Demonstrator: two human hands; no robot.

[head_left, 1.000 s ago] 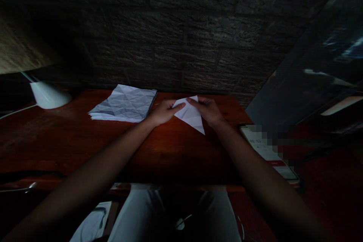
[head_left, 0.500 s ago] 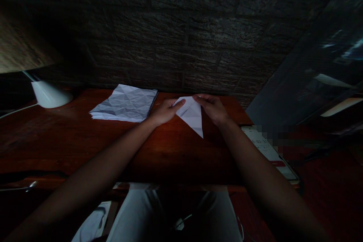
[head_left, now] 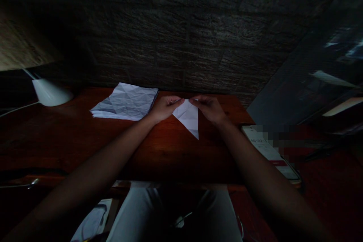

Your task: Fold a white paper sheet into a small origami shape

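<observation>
- White and sharply creased, a folded sheet of paper (head_left: 188,118) is right at centre stage, between the two hands above the worktop (head_left: 167,159), its long point aimed back towards the person!
- Left hand (head_left: 163,109) on the upper left of it — fingers closed in a pinch, thumb lying along the top edge.
- Right hand (head_left: 212,110) matches it from the other side, fingers drawn together on the upper right corner; the two thumb tips sit near each other, just apart.
- Whether the sheet touches the wood, you cannot tell from here.
- Over to the left, just beyond the left wrist, a stack of crinkled paper (head_left: 124,102) lies flat.
- Further left stands a table lamp (head_left: 52,93), white base under a woven shade.
- And out right, past the forearm, a smartphone (head_left: 268,149) shows timer digits — partly blurred out.
</observation>
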